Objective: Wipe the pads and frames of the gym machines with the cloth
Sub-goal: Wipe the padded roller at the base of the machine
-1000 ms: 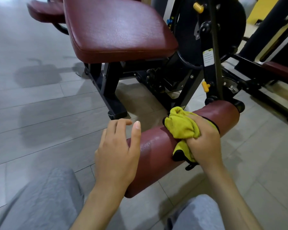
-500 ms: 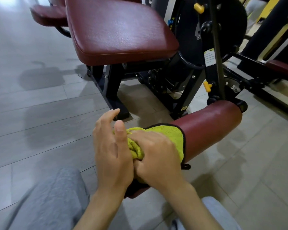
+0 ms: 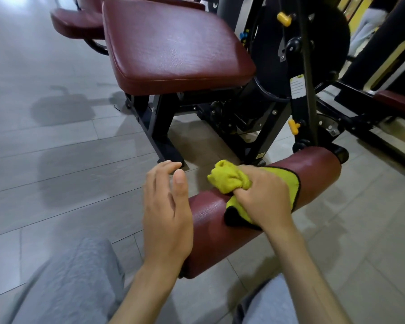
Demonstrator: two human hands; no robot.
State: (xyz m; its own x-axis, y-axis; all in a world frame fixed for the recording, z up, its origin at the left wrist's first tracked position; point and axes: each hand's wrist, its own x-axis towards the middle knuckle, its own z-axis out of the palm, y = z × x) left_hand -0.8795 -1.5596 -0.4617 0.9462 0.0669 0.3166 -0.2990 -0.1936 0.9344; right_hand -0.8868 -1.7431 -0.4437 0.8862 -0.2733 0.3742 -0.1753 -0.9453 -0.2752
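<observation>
2 hands are seen over the maroon roller pad [image 3: 318, 174]. The yellow cloth [image 3: 229, 178] is bunched in the right hand [image 3: 264, 197], whose fingers are curled tightly round it. It is pressed onto the top of the roller about midway along, with 1 flat, black-edged corner draped toward the far end. The left hand [image 3: 166, 213] is held loosely spread with nothing in it, at the roller's near end; whether its palm touches the pad cannot be told.

With the cloth wadded like this, only a narrow strip is likely to be covered per stroke, so the underside and near end may be missed. The roller may be turned on its axle by the pressure if it is not steadied. The loose corner could be snagged on the black frame [image 3: 304, 90] near the yellow knob [image 3: 294, 127].

The vinyl is finely textured and glossy, perhaps damp. Grey floor tiles [image 3: 56, 160] are laid all round; 1 wide seat pad [image 3: 173, 47] is seen beyond, and another behind it.
</observation>
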